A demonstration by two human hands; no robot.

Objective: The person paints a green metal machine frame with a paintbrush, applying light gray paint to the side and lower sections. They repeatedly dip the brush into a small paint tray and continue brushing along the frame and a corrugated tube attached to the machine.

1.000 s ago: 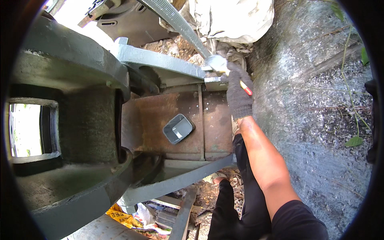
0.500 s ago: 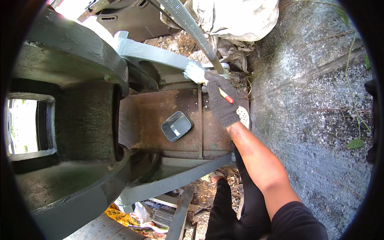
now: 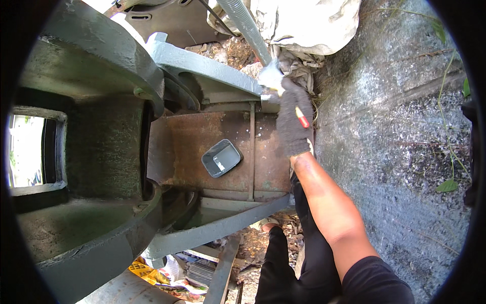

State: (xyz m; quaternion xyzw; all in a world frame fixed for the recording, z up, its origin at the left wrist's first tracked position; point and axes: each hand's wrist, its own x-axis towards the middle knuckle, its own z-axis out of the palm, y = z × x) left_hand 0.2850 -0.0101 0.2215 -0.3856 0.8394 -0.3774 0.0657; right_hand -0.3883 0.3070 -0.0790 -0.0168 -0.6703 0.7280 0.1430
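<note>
My right hand (image 3: 293, 119), in a dark knitted glove, grips a paintbrush (image 3: 272, 75). Its pale, paint-coated bristles point away from me, at the far right end of a grey-painted curved metal arm (image 3: 207, 71). The red-tipped handle lies across the back of the glove; my fingertips are hidden. Whether the bristles touch the metal cannot be made out. To the left of the hand, a small dark rectangular tub (image 3: 230, 152) with grey paint inside rests on a rusty metal plate (image 3: 197, 129). My left hand is out of view.
A ribbed metal pipe (image 3: 248, 30) slants down beside the brush, near a white sack (image 3: 314, 25). A rough grey wall (image 3: 385, 152) stands at the right. Large green-grey metal frames (image 3: 96, 248) fill the left. Scrap and a yellow bag (image 3: 147, 272) lie below.
My right hand and the paintbrush have moved right and slightly farther away, along the curved metal arm to its end by the pipe. The tub stays on the plate.
</note>
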